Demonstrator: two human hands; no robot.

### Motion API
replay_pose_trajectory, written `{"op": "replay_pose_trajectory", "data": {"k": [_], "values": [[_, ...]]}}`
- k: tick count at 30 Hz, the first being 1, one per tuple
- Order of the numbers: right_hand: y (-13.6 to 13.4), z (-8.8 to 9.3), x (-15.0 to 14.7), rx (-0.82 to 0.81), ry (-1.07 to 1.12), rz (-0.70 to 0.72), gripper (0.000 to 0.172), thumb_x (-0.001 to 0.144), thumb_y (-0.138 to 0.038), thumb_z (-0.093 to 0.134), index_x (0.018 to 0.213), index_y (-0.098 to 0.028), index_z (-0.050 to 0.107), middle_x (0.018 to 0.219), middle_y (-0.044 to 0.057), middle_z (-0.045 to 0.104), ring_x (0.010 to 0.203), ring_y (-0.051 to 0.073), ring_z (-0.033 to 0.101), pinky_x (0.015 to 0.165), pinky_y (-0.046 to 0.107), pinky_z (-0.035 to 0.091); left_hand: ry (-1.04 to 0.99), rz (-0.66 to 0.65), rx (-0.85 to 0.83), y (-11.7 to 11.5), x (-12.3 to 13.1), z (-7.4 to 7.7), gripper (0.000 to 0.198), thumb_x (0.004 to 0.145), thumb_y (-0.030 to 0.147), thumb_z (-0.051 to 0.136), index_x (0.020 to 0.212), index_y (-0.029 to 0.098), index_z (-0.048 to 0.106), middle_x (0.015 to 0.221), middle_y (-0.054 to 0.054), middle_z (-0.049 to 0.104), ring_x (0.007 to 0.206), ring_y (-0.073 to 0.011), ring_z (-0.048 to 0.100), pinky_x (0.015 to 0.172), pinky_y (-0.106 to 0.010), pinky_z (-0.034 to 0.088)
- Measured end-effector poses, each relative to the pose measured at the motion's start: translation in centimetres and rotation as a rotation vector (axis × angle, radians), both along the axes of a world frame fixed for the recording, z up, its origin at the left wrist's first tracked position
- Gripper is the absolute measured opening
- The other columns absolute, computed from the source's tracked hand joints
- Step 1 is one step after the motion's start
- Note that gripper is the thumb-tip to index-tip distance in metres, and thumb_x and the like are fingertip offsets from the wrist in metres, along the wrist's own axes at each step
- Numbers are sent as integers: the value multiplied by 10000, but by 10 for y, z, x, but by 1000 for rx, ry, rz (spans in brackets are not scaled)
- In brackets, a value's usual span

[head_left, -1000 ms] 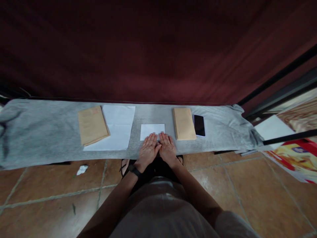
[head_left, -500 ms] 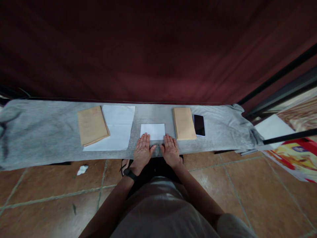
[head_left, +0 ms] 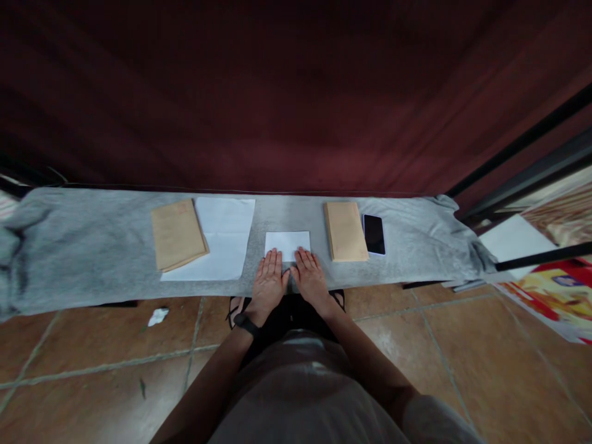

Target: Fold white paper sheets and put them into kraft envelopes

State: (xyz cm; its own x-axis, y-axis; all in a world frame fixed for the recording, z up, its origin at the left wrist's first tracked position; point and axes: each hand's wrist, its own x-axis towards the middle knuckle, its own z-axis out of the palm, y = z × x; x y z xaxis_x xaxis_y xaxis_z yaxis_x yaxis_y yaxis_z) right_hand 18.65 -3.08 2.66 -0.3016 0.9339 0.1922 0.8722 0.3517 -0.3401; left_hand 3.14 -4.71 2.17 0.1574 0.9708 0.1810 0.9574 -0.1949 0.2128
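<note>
A small white paper rectangle (head_left: 287,242) lies flat on the grey cloth, straight in front of me. My left hand (head_left: 269,283) rests palm down with its fingertips on the paper's lower left part. My right hand (head_left: 309,279) lies flat too, its fingertips over the lower right part of the paper. Both hands have their fingers stretched out and grip nothing. Left of them, brown envelopes (head_left: 178,234) overlap a larger white sheet (head_left: 226,237). To the right is a stack of brown envelopes (head_left: 346,231), with a dark-screened phone (head_left: 374,234) beside it.
The long narrow table under the grey cloth (head_left: 102,246) meets a dark red curtain (head_left: 287,123) at its far edge. Black metal bars (head_left: 546,256) and a colourful printed box (head_left: 559,296) stand at the right. A white scrap (head_left: 158,316) lies on the tiled floor.
My right hand has moved left and slightly forward, further onto the white paper and closer to my left hand. The whole view has shifted slightly.
</note>
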Motion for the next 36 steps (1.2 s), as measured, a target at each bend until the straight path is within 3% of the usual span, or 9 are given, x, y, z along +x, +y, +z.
{"op": "replay_pose_trajectory", "data": {"k": [12, 17, 22, 30, 36], "values": [[-5, -8, 7, 44, -20, -43, 515, 1061, -318, 418, 1541, -132, 423, 1600, 126, 417, 1470, 267, 409, 1243, 464, 253, 4, 42, -87, 9, 10, 12, 607, 1049, 384, 267, 1513, 24, 423, 1605, -205, 368, 1522, -290, 310, 1263, -488, 241], [-5, -11, 9, 16, -58, -4, 555, 1018, -232, 445, 1559, -120, 389, 1622, 131, 378, 1499, 271, 355, 1255, 464, 219, -57, -129, -130, 24, 34, 21, 589, 1066, 373, 211, 1530, 73, 414, 1624, -134, 372, 1540, -228, 273, 1277, -430, 229], [-3, -14, 10, 1, -87, 22, 584, 989, -215, 456, 1561, -114, 391, 1595, 149, 425, 1506, 284, 335, 1268, 466, 184, -73, -207, -164, 39, 49, 20, 613, 1065, 435, 232, 1540, 86, 398, 1634, -129, 358, 1544, -237, 263, 1279, -441, 209], [-4, -14, 8, 54, -67, -2, 565, 1007, -219, 418, 1569, -169, 390, 1581, 109, 456, 1493, 275, 364, 1258, 462, 229, -59, -166, -158, 47, 44, 14, 606, 1065, 437, 199, 1576, 145, 341, 1652, -87, 325, 1555, -203, 229, 1281, -435, 186], [-3, -12, 6, 62, -64, -21, 525, 1043, -272, 412, 1541, -106, 413, 1604, 137, 407, 1484, 272, 378, 1239, 488, 264, -19, -99, -124, 47, 30, 10, 632, 1057, 457, 217, 1580, 119, 327, 1654, -99, 317, 1562, -212, 205, 1285, -434, 164]]}}
